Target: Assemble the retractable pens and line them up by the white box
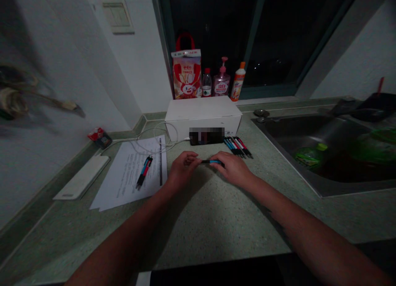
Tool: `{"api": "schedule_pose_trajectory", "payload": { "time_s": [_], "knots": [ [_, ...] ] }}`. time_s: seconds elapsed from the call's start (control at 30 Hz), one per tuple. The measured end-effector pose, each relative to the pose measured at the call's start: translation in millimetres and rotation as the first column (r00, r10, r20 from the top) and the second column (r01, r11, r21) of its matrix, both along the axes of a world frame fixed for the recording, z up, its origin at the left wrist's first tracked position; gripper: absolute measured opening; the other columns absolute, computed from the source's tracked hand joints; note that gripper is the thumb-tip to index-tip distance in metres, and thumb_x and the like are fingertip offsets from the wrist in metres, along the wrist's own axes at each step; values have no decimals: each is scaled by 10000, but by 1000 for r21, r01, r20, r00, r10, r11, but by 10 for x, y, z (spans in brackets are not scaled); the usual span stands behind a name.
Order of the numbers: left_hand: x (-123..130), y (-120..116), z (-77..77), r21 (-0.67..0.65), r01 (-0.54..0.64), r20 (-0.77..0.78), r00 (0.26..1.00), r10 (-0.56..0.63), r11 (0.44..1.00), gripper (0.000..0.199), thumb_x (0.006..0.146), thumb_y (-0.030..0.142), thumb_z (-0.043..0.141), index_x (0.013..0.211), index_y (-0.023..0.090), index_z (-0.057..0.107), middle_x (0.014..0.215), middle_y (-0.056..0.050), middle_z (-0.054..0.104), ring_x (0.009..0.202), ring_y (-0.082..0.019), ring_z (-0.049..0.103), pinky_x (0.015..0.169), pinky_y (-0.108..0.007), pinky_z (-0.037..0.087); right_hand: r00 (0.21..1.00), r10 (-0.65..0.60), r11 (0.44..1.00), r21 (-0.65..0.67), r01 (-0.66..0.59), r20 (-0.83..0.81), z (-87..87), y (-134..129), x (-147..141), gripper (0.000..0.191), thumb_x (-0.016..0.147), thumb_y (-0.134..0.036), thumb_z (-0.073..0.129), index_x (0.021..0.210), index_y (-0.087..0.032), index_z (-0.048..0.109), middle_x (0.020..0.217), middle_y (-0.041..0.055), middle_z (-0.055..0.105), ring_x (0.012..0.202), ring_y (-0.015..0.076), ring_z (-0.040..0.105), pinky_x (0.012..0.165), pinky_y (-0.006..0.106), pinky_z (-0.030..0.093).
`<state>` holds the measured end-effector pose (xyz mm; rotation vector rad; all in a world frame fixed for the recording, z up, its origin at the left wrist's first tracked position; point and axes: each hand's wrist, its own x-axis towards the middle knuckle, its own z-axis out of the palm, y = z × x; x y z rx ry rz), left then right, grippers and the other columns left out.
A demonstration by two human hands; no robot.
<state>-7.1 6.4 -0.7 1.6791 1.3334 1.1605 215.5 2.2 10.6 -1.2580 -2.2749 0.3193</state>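
Observation:
Between my two hands a blue and black pen (213,161) lies level, just above the speckled counter. My left hand (185,167) pinches its black end between the fingertips. Around the blue barrel the fingers of my right hand (231,167) are closed. A row of several pens (238,147), blue, white and red with black grips, lies side by side beyond my right hand. To the left, a blue pen and a red pen (144,172) rest together on printed paper sheets (126,183).
A phone (206,136) on a white cable leans against a white box (201,112). Bottles (222,81) and a red bag (187,75) stand behind it. At left are a white power bank (82,178) and a small red packet (99,138). A metal sink (309,183) is at right.

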Motion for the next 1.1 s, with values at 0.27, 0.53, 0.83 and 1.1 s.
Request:
{"api": "schedule_pose_trajectory", "payload": {
  "time_s": [0.27, 0.53, 0.83, 1.1],
  "knots": [
    [21, -20, 14, -49, 17, 17, 1000, -16, 999, 148, 836, 346, 707, 879, 204, 709, 808, -28, 758, 784, -203, 715, 782, -348, 580, 1000, 8, 1000, 6, -8, 10, -35, 7, 2, 107, 997, -245, 627, 1045, -221, 719, 992, 69, 751, 963, 233, 694, 826, 347, 505],
    [31, -29, 13, -85, 49, -6, 999, -50, 995, 114, 843, 318, 700, 866, 207, 706, 809, -35, 765, 785, -206, 728, 784, -353, 584, 1000, 17, 1000, 10, -17, 21, 8, -11, -3, 122, 1001, -250, 622, 1061, -213, 722, 998, 80, 751, 972, 240, 694, 835, 354, 509],
    [23, -20, -3, -24, 55, -2, 998, -55, 998, 146, 815, 326, 728, 893, 205, 699, 868, -43, 773, 823, -206, 730, 809, -351, 584, 1000, 16, 1000, 4, -16, 7, -23, 3, -4, 108, 1002, -242, 629, 1055, -213, 719, 1003, 73, 756, 967, 232, 697, 833, 345, 507],
    [29, -29, 10, -51, 48, -14, 999, -49, 998, 140, 816, 305, 721, 914, 207, 700, 875, -31, 780, 829, -195, 726, 804, -332, 579, 1000, 22, 1000, -3, -22, 11, 2, 4, -2, 120, 1001, -243, 631, 1063, -201, 725, 999, 84, 752, 967, 233, 689, 836, 346, 502]
  ]
}}
